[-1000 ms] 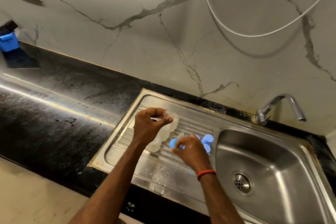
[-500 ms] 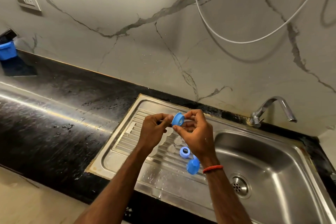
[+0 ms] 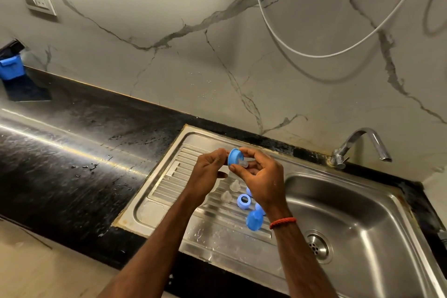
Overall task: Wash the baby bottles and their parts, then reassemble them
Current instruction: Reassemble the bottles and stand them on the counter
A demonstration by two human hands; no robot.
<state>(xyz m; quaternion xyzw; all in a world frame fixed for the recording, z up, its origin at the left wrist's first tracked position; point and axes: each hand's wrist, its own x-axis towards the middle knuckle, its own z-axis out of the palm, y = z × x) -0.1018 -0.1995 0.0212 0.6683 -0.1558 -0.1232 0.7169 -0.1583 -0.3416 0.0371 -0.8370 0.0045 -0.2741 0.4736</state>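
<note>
Above the steel drainboard (image 3: 169,181) my two hands meet on a blue collar ring (image 3: 235,157) with a clear nipple (image 3: 243,164) poking out of it. My left hand (image 3: 210,172) pinches the ring's left edge. My right hand (image 3: 260,176) grips the ring's lower rim and the nipple. On the drainboard below lie two clear nipples (image 3: 234,186) (image 3: 226,196), another blue ring (image 3: 243,201) and a blue cap (image 3: 254,220). More blue parts are partly hidden behind my right wrist. No bottle bodies show plainly.
The sink basin (image 3: 358,220) with its drain (image 3: 318,245) lies to the right, the tap (image 3: 360,145) behind it. Wet black counter (image 3: 60,152) stretches left, with a blue tub (image 3: 11,68) at the far corner. A white hose (image 3: 314,54) hangs on the marble wall.
Both hands rose off the drainboard with a ring and a nipple. The nipple now sticks through the blue ring held between them. The other parts stayed on the drainboard.
</note>
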